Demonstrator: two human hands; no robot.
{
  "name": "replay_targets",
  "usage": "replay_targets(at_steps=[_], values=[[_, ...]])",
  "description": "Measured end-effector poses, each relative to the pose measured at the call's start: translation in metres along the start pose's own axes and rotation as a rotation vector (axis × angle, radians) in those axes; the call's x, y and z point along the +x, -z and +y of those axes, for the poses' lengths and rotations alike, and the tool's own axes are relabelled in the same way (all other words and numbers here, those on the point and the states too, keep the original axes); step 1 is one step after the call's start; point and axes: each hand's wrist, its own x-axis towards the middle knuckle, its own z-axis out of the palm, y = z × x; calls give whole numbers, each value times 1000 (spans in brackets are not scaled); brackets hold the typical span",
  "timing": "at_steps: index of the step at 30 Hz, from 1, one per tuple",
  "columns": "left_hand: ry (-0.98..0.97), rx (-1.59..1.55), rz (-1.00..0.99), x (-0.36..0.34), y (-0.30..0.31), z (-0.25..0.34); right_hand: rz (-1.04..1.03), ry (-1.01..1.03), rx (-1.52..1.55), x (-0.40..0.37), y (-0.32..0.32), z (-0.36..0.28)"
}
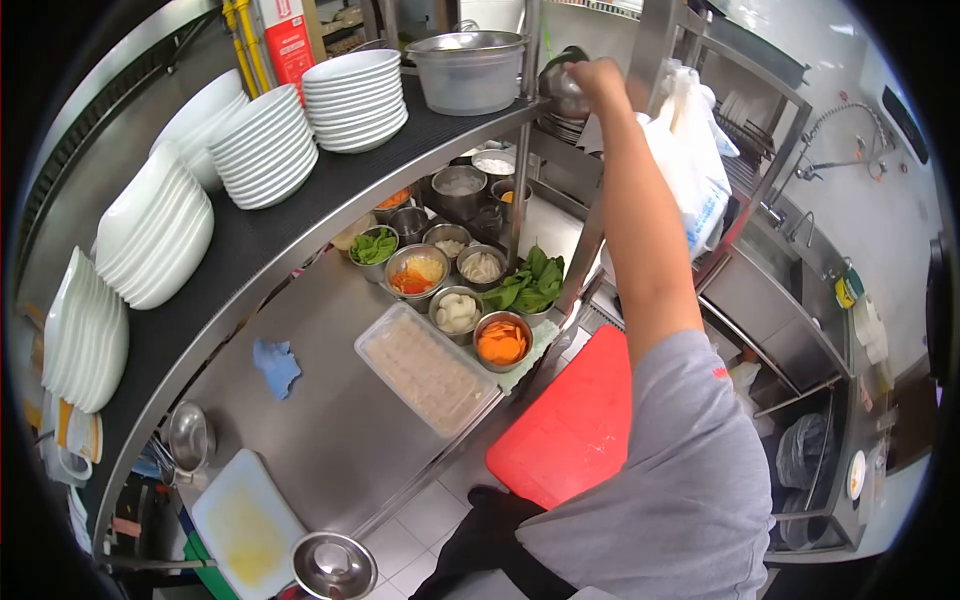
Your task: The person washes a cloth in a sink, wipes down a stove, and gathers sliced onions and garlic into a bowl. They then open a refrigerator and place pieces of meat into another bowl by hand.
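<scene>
My right hand (597, 80) reaches far out to the top of the view, past the end of the upper shelf. Its fingers are closed on the edge of a round metal bowl (566, 94), above a stack of dishes. A white plastic bag (688, 150) hangs just right of my forearm. Next to the bowl, on the shelf end, stands a large clear tub (470, 80) with a metal bowl in its top. My left hand does not show.
White bowls (262, 150) line the curved shelf (240, 232). Below are metal bowls of sliced carrots (502, 342), onions and greens (535, 282), a lidded container (425, 368), a blue cloth (275, 367) and a cutting board (247, 525). A red board (575, 420) lies beside the counter.
</scene>
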Motion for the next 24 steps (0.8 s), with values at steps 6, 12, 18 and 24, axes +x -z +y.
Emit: replay_targets(at_steps=[6,12,18,24], values=[[-44,-151,-45,21,16,-45,115,85,-5,8,-3,-3],[42,-189,-43,14,25,-68,355,107,407,10,-6,-13],[66,-188,-27,6,19,-57,400,70,608,-36,-27,-9],[68,-176,46,0,22,-52,668,669,151,-25,-35,52]])
